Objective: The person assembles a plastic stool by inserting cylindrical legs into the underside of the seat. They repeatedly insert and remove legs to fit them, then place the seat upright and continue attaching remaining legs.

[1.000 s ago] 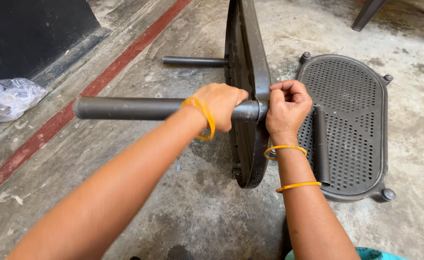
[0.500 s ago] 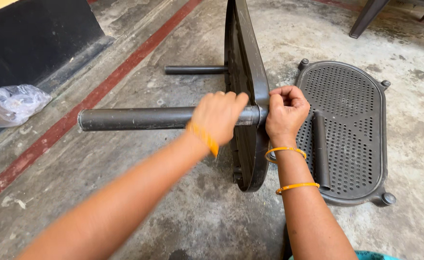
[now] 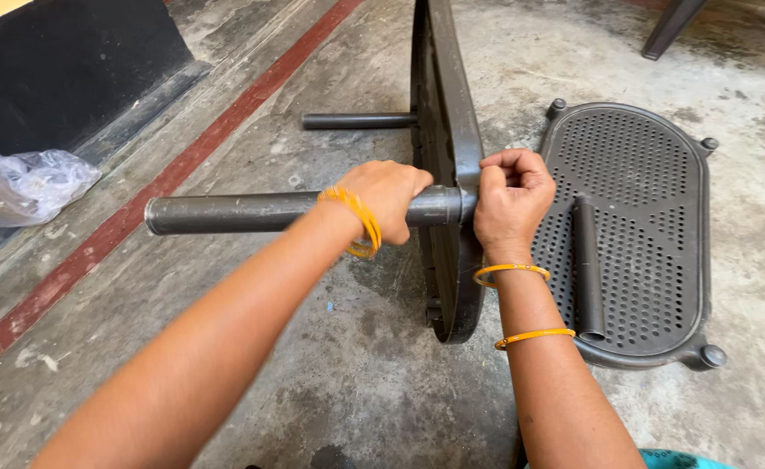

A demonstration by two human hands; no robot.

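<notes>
Left hand [image 3: 389, 198]: wrapped tight around the dark round leg [image 3: 261, 213], close to where the leg meets the oval board [image 3: 448, 148]; an orange bangle is worn at the wrist
Right hand [image 3: 511, 200]: curled into a fist on the other side of the oval board, right at the spot where the leg comes through; what is pinched inside the fingers cannot be seen; two orange bangles are worn on this arm
Dark round leg: held level above the floor [image 3: 330, 382], pointing out to the left; its far end is open like a pipe
Oval board: stood up on its thin edge on the floor, between the two hands; it is dark and made of plastic
Second leg [image 3: 356, 121]: stuck into the same board farther away, also pointing left
Flat oval tray [image 3: 652, 174]: laid on the floor just to the right of the board; it is full of small holes and has round knobs at its corners
Loose tube [image 3: 587, 265]: laid on the flat oval tray, near the right arm, running from the near rim toward the middle
Plastic bag [image 3: 26, 184]: crumpled and clear, seen at the far left beside a black wall base
Red stripe [image 3: 165, 178]: painted along the grey floor, on the left side
</notes>
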